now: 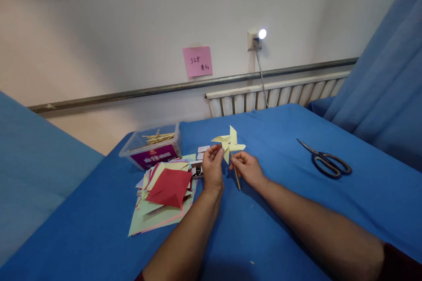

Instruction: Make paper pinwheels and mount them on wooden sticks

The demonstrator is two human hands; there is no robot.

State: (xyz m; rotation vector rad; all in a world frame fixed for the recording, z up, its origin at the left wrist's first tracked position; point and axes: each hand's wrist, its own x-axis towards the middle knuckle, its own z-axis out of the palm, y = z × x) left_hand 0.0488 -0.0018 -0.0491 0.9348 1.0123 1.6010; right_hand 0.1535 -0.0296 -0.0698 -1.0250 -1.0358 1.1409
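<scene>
A pale yellow paper pinwheel (234, 142) with a shiny pin at its centre is held up over the blue cloth. Its thin wooden stick (238, 181) slants down below the blades. My right hand (248, 168) pinches that stick just under the pinwheel's head. On the other side, my left hand (212, 167) has its fingers closed at the left edge of the paper blades; the exact contact is partly hidden. Close beside my left hand sits a small open box (197, 170) with dark metal pieces, partly covered by the hand.
A pile of coloured paper topped by a red sheet (169, 188) lies left of my arms. Behind it stands a clear plastic tub (180, 134) of wooden sticks. Dark-handled scissors (325, 160) lie at right on the blue-covered table (283, 136). A radiator (280, 96) runs behind.
</scene>
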